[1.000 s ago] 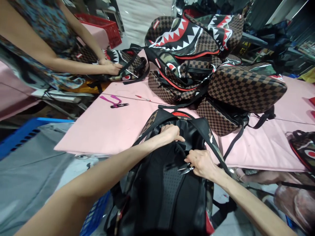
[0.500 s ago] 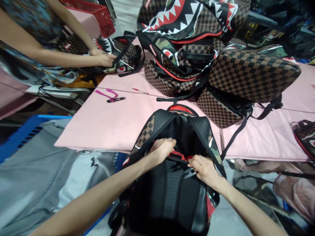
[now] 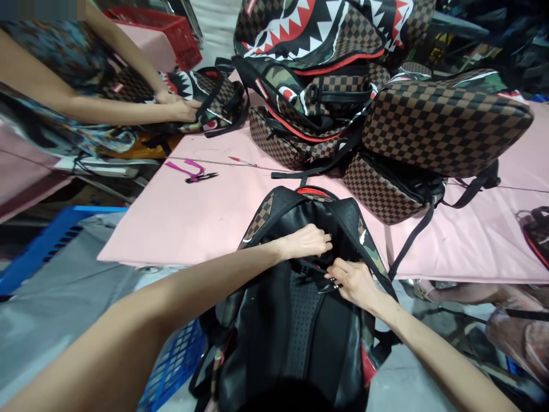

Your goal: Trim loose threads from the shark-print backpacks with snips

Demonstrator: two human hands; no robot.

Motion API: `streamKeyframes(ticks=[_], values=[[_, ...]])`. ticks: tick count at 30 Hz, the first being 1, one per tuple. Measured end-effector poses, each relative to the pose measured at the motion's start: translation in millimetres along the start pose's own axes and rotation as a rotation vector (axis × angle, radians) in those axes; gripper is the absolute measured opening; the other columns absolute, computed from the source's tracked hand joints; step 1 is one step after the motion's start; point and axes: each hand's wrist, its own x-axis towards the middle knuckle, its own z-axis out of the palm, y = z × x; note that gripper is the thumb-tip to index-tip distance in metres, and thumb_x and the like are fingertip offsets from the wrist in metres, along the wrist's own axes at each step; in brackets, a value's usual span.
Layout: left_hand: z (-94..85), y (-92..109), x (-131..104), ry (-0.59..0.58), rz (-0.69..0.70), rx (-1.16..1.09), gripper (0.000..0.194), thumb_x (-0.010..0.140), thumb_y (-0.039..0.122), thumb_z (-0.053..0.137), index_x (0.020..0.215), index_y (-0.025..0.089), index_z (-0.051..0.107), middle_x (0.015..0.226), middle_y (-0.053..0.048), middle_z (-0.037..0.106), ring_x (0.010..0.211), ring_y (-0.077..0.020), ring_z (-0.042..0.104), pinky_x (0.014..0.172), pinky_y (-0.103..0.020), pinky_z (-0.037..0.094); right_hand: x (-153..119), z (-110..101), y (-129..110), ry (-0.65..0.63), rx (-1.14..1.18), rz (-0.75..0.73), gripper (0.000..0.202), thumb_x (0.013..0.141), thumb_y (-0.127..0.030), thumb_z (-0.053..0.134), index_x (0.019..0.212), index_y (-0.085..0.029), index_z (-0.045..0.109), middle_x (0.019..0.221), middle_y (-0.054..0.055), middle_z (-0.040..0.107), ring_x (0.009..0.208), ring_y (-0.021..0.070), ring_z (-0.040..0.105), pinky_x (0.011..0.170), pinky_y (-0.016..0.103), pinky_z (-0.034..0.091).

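A black-backed backpack (image 3: pixel 274 326) with checkered and camouflage sides leans against the front edge of the table, its back panel facing me. Across its upper part runs an opening with a narrow bit of red showing. Just above that opening, my left hand (image 3: pixel 306 240) is closed, its fingertips curled in; what they pinch is hidden. My right hand (image 3: pixel 354 280) is closed at the right end of the opening, touching the edge. Small thread snips (image 3: pixel 329 288) stick out from its fingers, blades pointing left.
Several checkered shark-mouth backpacks (image 3: pixel 441 131) are piled on the pink table (image 3: pixel 171 223). Another pair of snips (image 3: pixel 201 177) with a purple ribbon and a red pen (image 3: pixel 242 161) lie there. At left, a co-worker's hands (image 3: pixel 178 107) handle another backpack. A blue crate (image 3: pixel 43 246) stands lower left.
My left hand has moved right along the opening, towards my right hand. Less red lining shows now. My right hand has stayed nearly in place with the snips.
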Motion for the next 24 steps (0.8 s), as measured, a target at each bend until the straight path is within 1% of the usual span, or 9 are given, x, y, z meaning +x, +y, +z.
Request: streamKeyframes(ticks=[5,8,11,13,15,17,19,21,24], values=[[6.8,0,-3,0.023,-0.009,-0.043,0.014,0.084,0.013,0.05,0.078,0.015,0.063,0.099,-0.009,0.061,0.083,-0.02,0.056,0.058,-0.028,0.035,1,0,1,-0.021,0.022,0.006,0.02,0.085,-0.008,0.042,0.08,-0.015,0.06,0.072,0.003,0.055,0.063,0.0137,0.058,0.056,0.023,0.043],[8.0,2,-5,0.036,-0.057,-0.082,0.016,0.084,0.009,0.046,0.081,0.013,0.06,0.096,-0.011,0.06,0.081,-0.0196,0.057,0.06,-0.028,0.038,1,-2,6,-0.029,0.058,0.027,0.02,0.085,-0.009,0.043,0.087,-0.014,0.063,0.073,0.003,0.058,0.065,0.0145,0.06,0.058,0.023,0.046],[7.3,6,-12,0.078,-0.187,-0.294,0.015,0.081,0.007,0.046,0.088,0.015,0.057,0.089,-0.008,0.06,0.079,-0.0184,0.058,0.064,-0.028,0.041,4,-10,18,-0.016,0.145,0.088,0.03,0.082,-0.006,0.044,0.104,-0.017,0.061,0.092,0.005,0.063,0.078,0.0145,0.063,0.068,0.024,0.049],[7.8,7,-17,0.104,-0.287,-0.422,0.014,0.079,0.007,0.047,0.084,0.017,0.055,0.084,-0.005,0.06,0.074,-0.017,0.059,0.065,-0.027,0.041,8,-18,27,-0.011,0.149,0.169,0.034,0.081,-0.006,0.046,0.11,-0.019,0.059,0.102,0.005,0.064,0.086,0.015,0.064,0.073,0.024,0.049],[10.7,9,-21,0.134,-0.386,-0.481,0.013,0.077,0.007,0.045,0.081,0.017,0.054,0.077,-0.003,0.06,0.068,-0.0152,0.059,0.062,-0.025,0.041,16,-29,33,-0.049,0.033,0.268,0.031,0.084,-0.015,0.051,0.115,-0.019,0.057,0.098,0.006,0.065,0.082,0.0174,0.064,0.07,0.026,0.049],[15.9,11,-24,0.173,-0.49,-0.523,0.016,0.076,0.007,0.043,0.084,0.017,0.052,0.071,-0.001,0.06,0.062,-0.0135,0.058,0.058,-0.023,0.04,26,-39,35,-0.11,-0.13,0.331,0.038,0.084,-0.031,0.056,0.119,-0.017,0.052,0.092,0.009,0.065,0.077,0.0208,0.064,0.064,0.028,0.046],[22.0,13,-25,0.213,-0.61,-0.575,0.02,0.075,0.007,0.042,0.09,0.017,0.05,0.066,0.001,0.06,0.057,-0.0124,0.057,0.055,-0.022,0.039,35,-47,36,-0.143,-0.235,0.327,0.042,0.084,-0.039,0.057,0.117,-0.013,0.052,0.09,0.011,0.064,0.078,0.0231,0.062,0.063,0.03,0.044],[26.4,16,-25,0.251,-0.711,-0.622,0.021,0.074,0.008,0.042,0.091,0.018,0.048,0.065,0.001,0.06,0.055,-0.0123,0.057,0.054,-0.022,0.039,43,-51,36,-0.165,-0.268,0.278,0.03,0.085,-0.034,0.056,0.106,-0.013,0.055,0.09,0.011,0.063,0.081,0.023,0.06,0.066,0.03,0.042],[26.8,20,-25,0.298,-0.801,-0.683,0.019,0.072,0.01,0.045,0.089,0.019,0.048,0.065,0.001,0.06,0.055,-0.0125,0.057,0.054,-0.022,0.039,52,-49,39,-0.229,-0.266,0.168,0.013,0.083,-0.025,0.059,0.092,-0.015,0.06,0.089,0.008,0.06,0.084,0.0213,0.056,0.07,0.03,0.038]])
